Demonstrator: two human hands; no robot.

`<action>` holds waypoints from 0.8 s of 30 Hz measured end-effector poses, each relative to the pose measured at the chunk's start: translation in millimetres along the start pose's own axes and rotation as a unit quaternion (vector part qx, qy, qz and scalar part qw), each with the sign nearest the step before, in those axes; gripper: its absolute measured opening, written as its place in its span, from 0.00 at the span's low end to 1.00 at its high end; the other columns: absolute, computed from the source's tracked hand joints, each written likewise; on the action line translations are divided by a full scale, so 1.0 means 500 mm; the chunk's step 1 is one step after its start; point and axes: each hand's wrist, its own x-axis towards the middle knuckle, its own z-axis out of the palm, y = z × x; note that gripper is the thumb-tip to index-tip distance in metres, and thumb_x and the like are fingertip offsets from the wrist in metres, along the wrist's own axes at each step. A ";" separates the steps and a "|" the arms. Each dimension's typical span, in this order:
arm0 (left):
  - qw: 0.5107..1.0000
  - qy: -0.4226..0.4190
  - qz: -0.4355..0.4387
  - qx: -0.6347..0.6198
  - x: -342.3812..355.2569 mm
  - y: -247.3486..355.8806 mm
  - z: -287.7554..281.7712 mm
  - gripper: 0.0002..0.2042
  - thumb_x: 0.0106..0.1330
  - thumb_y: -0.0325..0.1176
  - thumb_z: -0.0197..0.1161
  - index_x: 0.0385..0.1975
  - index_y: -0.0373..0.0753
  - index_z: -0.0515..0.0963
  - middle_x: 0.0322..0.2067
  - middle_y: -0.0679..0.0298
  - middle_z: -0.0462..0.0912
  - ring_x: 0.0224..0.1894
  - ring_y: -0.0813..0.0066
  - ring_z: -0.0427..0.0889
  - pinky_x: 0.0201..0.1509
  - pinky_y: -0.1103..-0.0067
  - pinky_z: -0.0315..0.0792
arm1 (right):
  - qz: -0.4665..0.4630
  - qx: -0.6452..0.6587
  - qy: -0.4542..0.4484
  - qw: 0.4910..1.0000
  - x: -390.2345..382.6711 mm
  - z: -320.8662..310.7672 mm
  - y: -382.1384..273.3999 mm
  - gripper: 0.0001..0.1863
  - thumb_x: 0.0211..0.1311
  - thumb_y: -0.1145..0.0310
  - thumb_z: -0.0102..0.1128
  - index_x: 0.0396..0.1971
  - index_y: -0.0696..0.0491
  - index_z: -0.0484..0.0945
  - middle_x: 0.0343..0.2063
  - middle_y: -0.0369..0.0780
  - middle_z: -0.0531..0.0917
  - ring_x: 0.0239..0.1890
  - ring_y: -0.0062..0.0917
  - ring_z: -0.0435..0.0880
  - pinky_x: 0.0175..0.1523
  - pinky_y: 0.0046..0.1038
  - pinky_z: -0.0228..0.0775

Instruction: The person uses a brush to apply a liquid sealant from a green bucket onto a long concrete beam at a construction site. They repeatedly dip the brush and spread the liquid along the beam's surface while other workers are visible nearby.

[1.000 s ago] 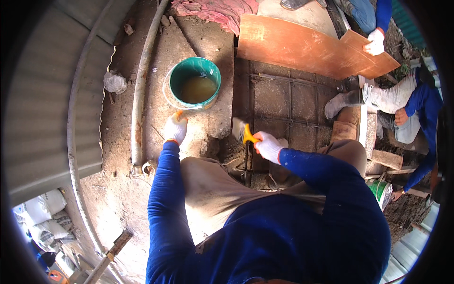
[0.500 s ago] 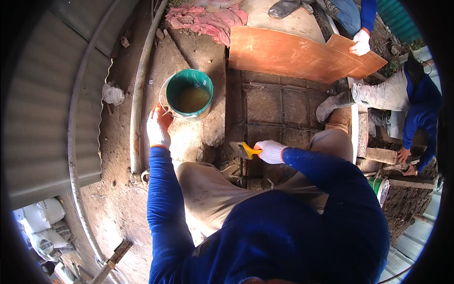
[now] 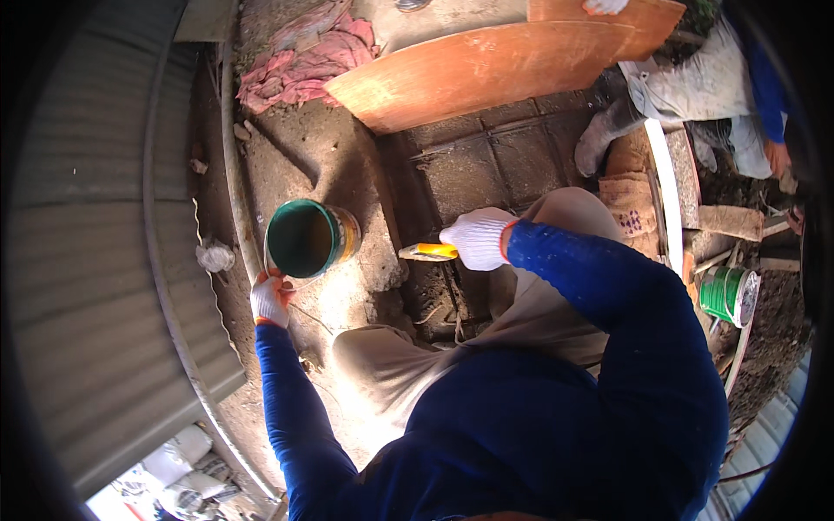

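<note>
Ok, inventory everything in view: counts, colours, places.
bucket: one, green, left
brush: one, yellow, centre
cloth: one, pink, upper left
boards: two, brown, top
grid: one, dark, upper centre
pail: one, green, right
strip: one, white, right
wood pieces: several, brown, right
pipes: two, grey, left
corrugated wall: one, grey, left
sacks: several, white, lower left
person: one, pale trousers, upper right
another's gloved hand: one, white, top
left hand: one, white glove, bucket handle
right hand: one, white glove, round brush
arms: two, blue, below
legs: two, beige, centre
</note>
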 end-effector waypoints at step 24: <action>0.902 0.155 -0.256 0.311 -0.667 0.461 0.060 0.08 0.65 0.20 0.51 0.39 0.35 0.76 0.24 0.60 0.78 0.20 0.72 0.78 0.22 0.75 0.78 | 0.267 0.393 0.245 0.845 -0.431 -0.104 0.207 0.11 0.67 0.65 0.57 0.41 0.52 0.85 0.36 0.54 0.88 0.44 0.54 0.88 0.49 0.50 0.79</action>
